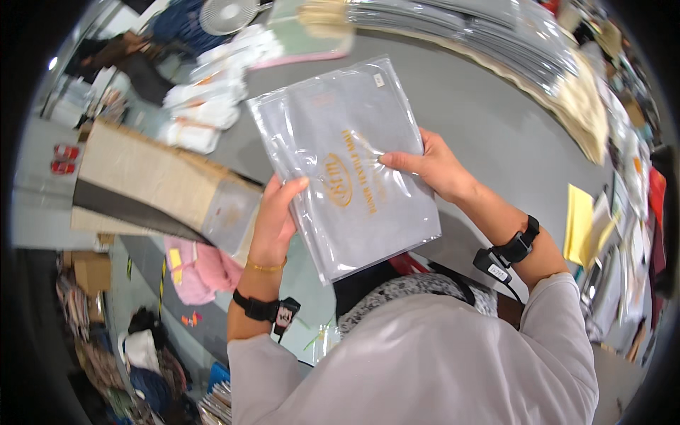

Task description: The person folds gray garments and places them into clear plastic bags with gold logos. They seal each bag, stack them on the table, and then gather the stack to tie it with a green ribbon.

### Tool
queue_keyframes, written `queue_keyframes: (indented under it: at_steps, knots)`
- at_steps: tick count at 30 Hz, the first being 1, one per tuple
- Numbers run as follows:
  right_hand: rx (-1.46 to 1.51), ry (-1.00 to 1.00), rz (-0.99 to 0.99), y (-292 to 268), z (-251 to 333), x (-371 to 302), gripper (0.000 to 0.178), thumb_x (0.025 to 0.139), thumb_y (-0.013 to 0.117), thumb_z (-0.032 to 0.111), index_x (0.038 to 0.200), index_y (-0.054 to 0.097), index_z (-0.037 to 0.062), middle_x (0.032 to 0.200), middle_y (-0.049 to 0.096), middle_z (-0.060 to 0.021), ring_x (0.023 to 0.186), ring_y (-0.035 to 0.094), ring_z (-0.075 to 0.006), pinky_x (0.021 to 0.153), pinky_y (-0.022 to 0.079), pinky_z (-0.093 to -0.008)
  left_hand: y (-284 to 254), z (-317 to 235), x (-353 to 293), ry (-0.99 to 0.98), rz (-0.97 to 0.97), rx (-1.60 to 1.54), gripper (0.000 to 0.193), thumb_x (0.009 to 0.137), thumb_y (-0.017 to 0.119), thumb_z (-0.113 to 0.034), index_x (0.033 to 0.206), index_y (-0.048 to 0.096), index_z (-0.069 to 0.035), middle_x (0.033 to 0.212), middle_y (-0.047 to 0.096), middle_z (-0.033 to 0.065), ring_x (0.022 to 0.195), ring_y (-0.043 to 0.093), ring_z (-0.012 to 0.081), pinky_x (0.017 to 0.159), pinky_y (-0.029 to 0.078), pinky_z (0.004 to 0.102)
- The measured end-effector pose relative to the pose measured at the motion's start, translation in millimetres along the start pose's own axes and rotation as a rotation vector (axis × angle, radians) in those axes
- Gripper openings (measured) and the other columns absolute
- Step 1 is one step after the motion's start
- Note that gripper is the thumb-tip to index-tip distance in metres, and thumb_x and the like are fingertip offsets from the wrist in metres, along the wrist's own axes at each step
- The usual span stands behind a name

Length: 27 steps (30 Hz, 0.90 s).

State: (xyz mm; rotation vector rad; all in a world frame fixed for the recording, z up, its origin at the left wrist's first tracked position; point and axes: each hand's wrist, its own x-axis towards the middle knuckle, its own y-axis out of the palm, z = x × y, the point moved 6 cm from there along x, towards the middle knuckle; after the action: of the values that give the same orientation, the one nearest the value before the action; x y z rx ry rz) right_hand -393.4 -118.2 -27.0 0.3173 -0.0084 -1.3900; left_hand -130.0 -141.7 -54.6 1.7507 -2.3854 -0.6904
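We see a clear plastic sleeve [345, 166], smooth and very glossy, its film catching bright streaks of light, and a tabletop [489, 103] with a smooth, matt grey surface. We find shiny film on the stacked plastic packets [513, 46] and a dull, soft-looking finish on the cream cloth [593, 126]. Our shirt [432, 361] looks like matt fabric, the box [92, 276] like dull brown cardboard.
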Motion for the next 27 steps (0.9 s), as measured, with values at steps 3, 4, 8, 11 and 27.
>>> queue_keyframes:
  at_steps: [3, 4, 8, 11, 27]
  knots:
    - [0.010, 0.118, -0.210, -79.1, -18.5, -36.8, 0.048, 0.086, 0.081, 0.015, 0.126, 0.062, -0.0057, 0.111, 0.072, -0.0145, 0.095, 0.072, -0.0207, 0.086, 0.059, -0.0365, 50.2, 40.9, 45.0, 0.016, 0.039, 0.270, 0.051, 0.096, 0.065, -0.014, 0.140, 0.048, 0.006, 0.140, 0.055, 0.0170, 0.127, 0.056, 0.0277, 0.107, 0.047, 0.0385]
    - [-0.009, 0.179, -0.277, -100.5, -30.1, -46.8, 0.048, 0.087, 0.081, 0.015, 0.125, 0.061, -0.0064, 0.110, 0.072, -0.0143, 0.093, 0.072, -0.0208, 0.084, 0.059, -0.0365, 66.7, 51.3, 52.3, 0.032, 0.011, 0.412, 0.052, 0.097, 0.066, -0.017, 0.140, 0.048, 0.006, 0.143, 0.053, 0.0192, 0.131, 0.054, 0.0305, 0.109, 0.045, 0.0406]
    - [0.032, 0.230, -0.416, -140.3, -72.1, -62.5, 0.041, 0.088, 0.077, 0.010, 0.121, 0.062, -0.0098, 0.106, 0.073, -0.0168, 0.088, 0.073, -0.0234, 0.079, 0.061, -0.0376, 166.3, 64.7, 54.8, 0.697, 0.255, 1.412, 0.057, 0.099, 0.063, -0.032, 0.145, 0.049, -0.001, 0.153, 0.041, 0.0288, 0.145, 0.036, 0.0427, 0.120, 0.027, 0.0518]
    - [0.107, 0.229, -0.393, -143.7, -86.6, -65.1, 0.039, 0.088, 0.076, 0.008, 0.120, 0.062, -0.0100, 0.106, 0.072, -0.0170, 0.087, 0.073, -0.0232, 0.077, 0.061, -0.0366, 202.5, 95.4, 58.6, 0.740, 0.314, 1.634, 0.068, 0.097, 0.061, -0.045, 0.151, 0.046, -0.008, 0.158, 0.033, 0.0310, 0.150, 0.023, 0.0489, 0.122, 0.015, 0.0595]
    - [0.041, 0.333, -0.603, -192.5, -61.9, -109.6, 0.039, 0.086, 0.075, 0.008, 0.121, 0.063, -0.0045, 0.105, 0.071, -0.0101, 0.091, 0.069, -0.0188, 0.082, 0.056, -0.0332, 63.6, -3.6, 206.1, 0.559, 0.136, 1.196, 0.022, 0.099, 0.059, -0.019, 0.111, 0.070, -0.004, 0.111, 0.070, 0.0178, 0.098, 0.068, 0.0401, 0.086, 0.055, 0.0435]
